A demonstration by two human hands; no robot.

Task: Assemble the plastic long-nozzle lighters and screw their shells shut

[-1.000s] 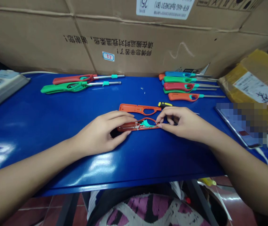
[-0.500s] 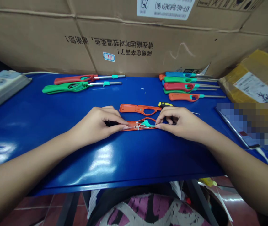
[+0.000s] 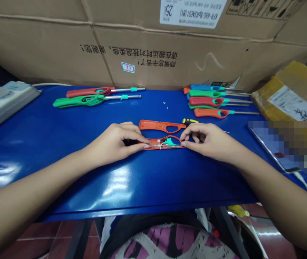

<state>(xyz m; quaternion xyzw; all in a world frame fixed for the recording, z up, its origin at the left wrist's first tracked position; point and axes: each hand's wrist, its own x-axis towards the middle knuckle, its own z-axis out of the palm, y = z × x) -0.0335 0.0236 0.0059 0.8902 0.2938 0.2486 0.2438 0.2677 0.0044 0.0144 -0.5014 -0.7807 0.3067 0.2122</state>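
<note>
An opened orange lighter half (image 3: 166, 147) lies on the blue table in front of me, with a teal trigger (image 3: 172, 142) and thin inner parts showing. My left hand (image 3: 122, 142) pinches its left end between thumb and fingers. At its right end, my right hand (image 3: 203, 138) is closed, thumb and fingertip together at the edge of the shell. The matching orange shell half (image 3: 153, 125) rests just behind it. A yellow-and-black screwdriver (image 3: 189, 121) lies partly hidden behind my right hand.
Red (image 3: 86, 92) and green lighters (image 3: 79, 101) lie back left. Several assembled lighters (image 3: 210, 102) are piled back right. A large cardboard box (image 3: 142, 39) closes off the rear. A power strip (image 3: 5, 102) stands left; a phone (image 3: 274, 147) and a taped parcel (image 3: 285, 97) are right.
Both hands keep their pinch on the lighter half. The whole view has shifted slightly, and the hands with the lighter half appear a little further right.
</note>
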